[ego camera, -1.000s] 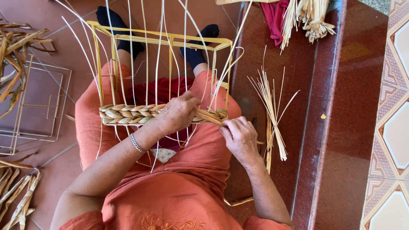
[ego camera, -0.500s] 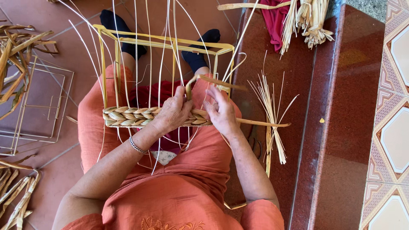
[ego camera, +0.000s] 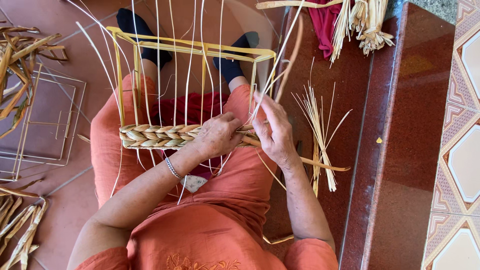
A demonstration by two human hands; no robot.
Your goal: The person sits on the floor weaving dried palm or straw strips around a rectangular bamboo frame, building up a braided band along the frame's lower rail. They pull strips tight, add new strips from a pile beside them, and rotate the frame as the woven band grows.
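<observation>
A yellow wire basket frame [ego camera: 192,49] rests on my lap, with thin pale upright strands rising from it. A band of braided tan straw [ego camera: 155,136] runs along its near edge. My left hand [ego camera: 216,136] presses on the braid's right end, fingers curled over it. My right hand [ego camera: 272,131] pinches a long straw strand [ego camera: 292,55] that bends up and away past the frame's right corner. I wear orange clothes and dark socks.
A bundle of pale straw stalks [ego camera: 317,127] lies on the dark red step at right. An empty wire frame [ego camera: 47,125] sits on the floor at left, with dried leaf strips [ego camera: 20,60] around it. Red cloth and straw bunches [ego camera: 367,22] lie at the top right.
My right hand went from low on the braid up toward the frame's right corner, lifting the straw strand upright. My left hand stayed on the braid.
</observation>
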